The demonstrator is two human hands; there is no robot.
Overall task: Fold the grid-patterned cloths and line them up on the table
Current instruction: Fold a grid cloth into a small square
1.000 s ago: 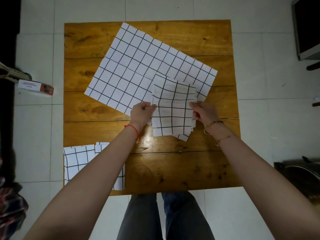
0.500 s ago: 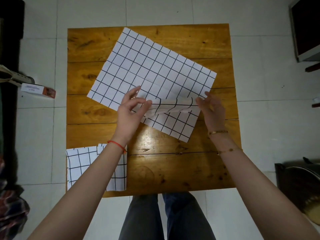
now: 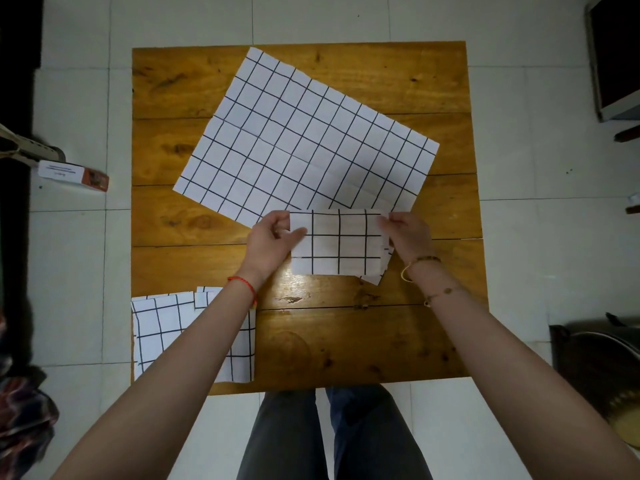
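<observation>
Wooden table (image 3: 398,341), seen from above. Left hand (image 3: 273,242) and right hand (image 3: 408,235) each pinched a side edge of a folded cloth (image 3: 337,242) at mid-table, over the near edge of a flat open cloth (image 3: 304,140) lying askew across the far half. Another folded cloth (image 3: 159,327) lay at the near left corner, partly under the left forearm.

Home room: tiled floor (image 3: 519,271), wooden table (image 3: 346,341), screen (image 3: 616,53) nearby.
</observation>
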